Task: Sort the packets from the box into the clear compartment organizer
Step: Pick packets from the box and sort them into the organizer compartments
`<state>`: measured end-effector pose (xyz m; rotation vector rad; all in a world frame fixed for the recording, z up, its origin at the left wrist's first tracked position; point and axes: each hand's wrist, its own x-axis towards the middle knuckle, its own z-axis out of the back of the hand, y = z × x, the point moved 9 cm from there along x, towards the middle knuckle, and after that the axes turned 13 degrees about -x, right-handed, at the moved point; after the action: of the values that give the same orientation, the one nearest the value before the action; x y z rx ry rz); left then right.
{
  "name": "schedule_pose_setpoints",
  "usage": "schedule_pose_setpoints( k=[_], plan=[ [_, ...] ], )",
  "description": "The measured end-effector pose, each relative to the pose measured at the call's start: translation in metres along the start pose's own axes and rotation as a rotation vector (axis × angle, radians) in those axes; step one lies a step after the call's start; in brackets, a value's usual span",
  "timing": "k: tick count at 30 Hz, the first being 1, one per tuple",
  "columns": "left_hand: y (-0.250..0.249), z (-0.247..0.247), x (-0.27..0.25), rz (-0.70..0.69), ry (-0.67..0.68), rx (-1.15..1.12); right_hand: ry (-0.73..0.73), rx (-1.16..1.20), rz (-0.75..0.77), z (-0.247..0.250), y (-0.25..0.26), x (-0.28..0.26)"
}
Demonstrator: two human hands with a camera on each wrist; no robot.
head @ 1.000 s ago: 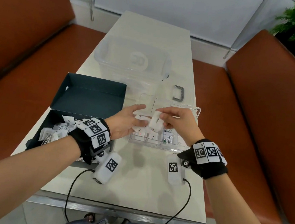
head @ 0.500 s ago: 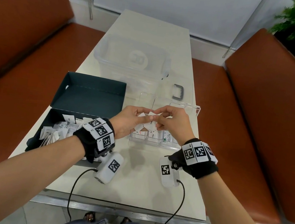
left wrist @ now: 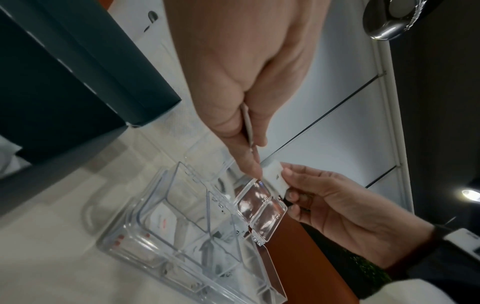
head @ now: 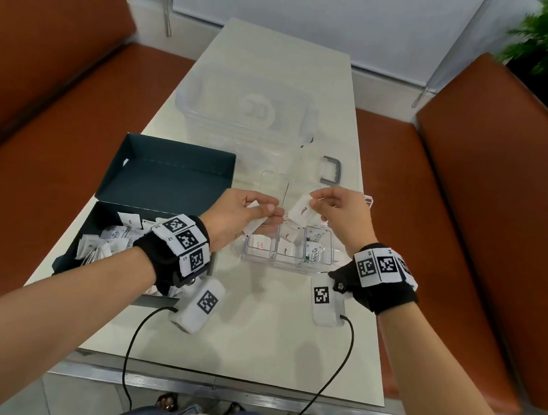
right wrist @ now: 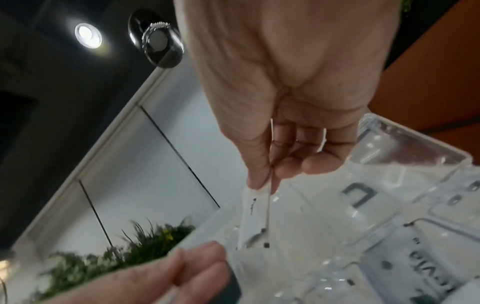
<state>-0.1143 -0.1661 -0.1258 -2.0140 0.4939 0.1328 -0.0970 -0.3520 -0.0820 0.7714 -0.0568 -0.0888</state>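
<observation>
My right hand (head: pixel 331 207) pinches a small white packet (head: pixel 301 210) by its top edge and holds it above the clear compartment organizer (head: pixel 288 264). The same packet (right wrist: pixel 255 214) hangs from thumb and finger in the right wrist view. My left hand (head: pixel 251 213) pinches other white packets (head: pixel 254 227) just left of it, over the organizer's left side; they show edge-on as a thin packet (left wrist: pixel 249 127) in the left wrist view. Several packets lie in the organizer's near compartments. The dark box (head: pixel 169 174) at the left holds several more packets (head: pixel 106 238).
A large clear lidded bin (head: pixel 246 111) stands behind the organizer on the pale table (head: pixel 267 337). A grey handle (head: pixel 332 169) lies to its right. Brown benches (head: pixel 493 206) flank the table. Cables run from both wrist units off the near edge.
Both hands met over the organizer and a packet passed between them. Now they have drawn apart, the right hand lifting one packet to the right while the left keeps the others.
</observation>
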Motion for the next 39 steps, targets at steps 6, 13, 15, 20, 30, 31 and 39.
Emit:
schedule_pose_setpoints(
  k=[6, 13, 15, 20, 30, 31, 39],
  plan=[
    [0.0, 0.009, -0.003, 0.006, -0.02, -0.024, 0.054, -0.252, 0.038, -0.029, -0.011, 0.002],
    [0.001, 0.012, -0.008, 0.011, -0.023, -0.019, 0.012, -0.498, 0.132, -0.056, -0.009, 0.0],
    [0.001, 0.013, -0.01, 0.014, -0.023, -0.017, -0.025, -0.558, 0.21, -0.061, -0.003, -0.005],
    [0.002, 0.016, -0.013, 0.026, -0.029, -0.029, -0.025, -0.778, 0.282, -0.075, -0.007, -0.013],
    [0.004, 0.019, -0.012, 0.043, -0.034, -0.025, 0.022, -0.981, 0.301, -0.088, -0.014, -0.008],
    [0.004, 0.018, -0.012, 0.044, -0.032, -0.024, 0.033, -0.976, 0.295, -0.089, -0.016, -0.007],
    [0.004, 0.017, -0.011, 0.054, -0.034, -0.018, 0.017, -0.997, 0.286, -0.085, -0.017, -0.003]
  ],
)
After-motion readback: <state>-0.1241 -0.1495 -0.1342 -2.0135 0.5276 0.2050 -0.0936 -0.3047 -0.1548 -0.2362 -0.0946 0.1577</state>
